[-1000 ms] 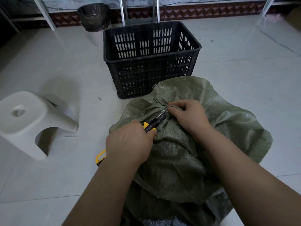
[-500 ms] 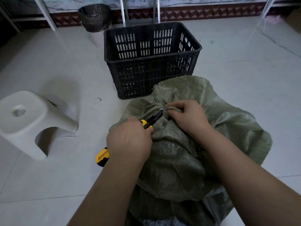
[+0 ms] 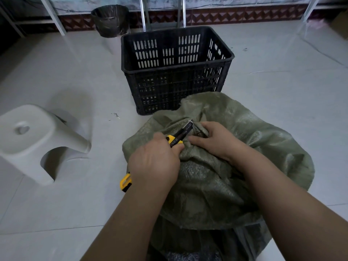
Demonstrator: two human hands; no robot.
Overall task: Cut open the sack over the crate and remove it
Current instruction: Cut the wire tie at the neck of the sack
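Observation:
A green woven sack (image 3: 244, 147) lies bunched on the floor in front of me, its gathered neck at the top centre. My left hand (image 3: 156, 162) grips a yellow and black utility knife (image 3: 177, 137); the blade tip reaches the sack's neck. My right hand (image 3: 212, 140) presses on and pinches the bunched cloth just right of the blade. The knife's yellow butt sticks out below my left hand. A black slotted plastic crate (image 3: 175, 72) stands empty just beyond the sack.
A white plastic stool (image 3: 33, 140) stands on the pale tiled floor at the left. A dark waste bin (image 3: 111, 20) sits by the back wall, between metal frame legs. Small scraps lie on the floor left of the crate.
The knife has pushed forward, so its blade tip now lies past the tied neck. My right hand has shifted down from the tie onto the bunched cloth.

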